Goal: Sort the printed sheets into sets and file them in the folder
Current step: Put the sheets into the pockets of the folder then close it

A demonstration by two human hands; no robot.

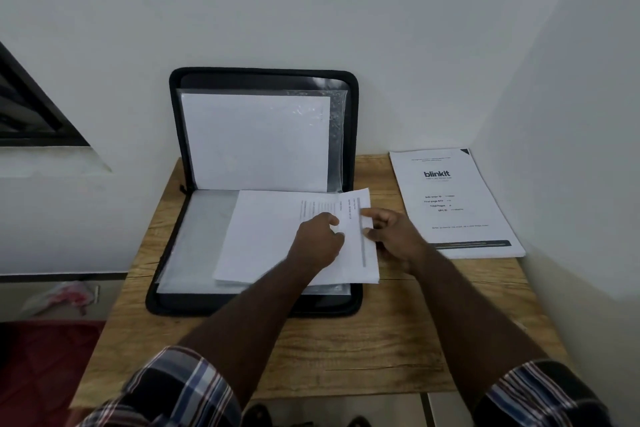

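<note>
A black zip folder [173, 302] lies open on the wooden table, its lid propped against the wall with a white sheet [254, 140] in a clear sleeve. A set of printed sheets [263, 239] lies askew on the folder's lower half, overhanging its right edge. My left hand [318, 241] rests on top of this set with curled fingers. My right hand [391, 234] pinches the set's right edge. A second stack with a "blinkit" cover page [453, 204] lies on the table to the right.
The wooden table [346, 350] stands in a corner, white walls behind and on the right. A dark window frame [31, 107] is at the left. A red surface [41, 364] and a plastic bag [65, 298] lie below on the left.
</note>
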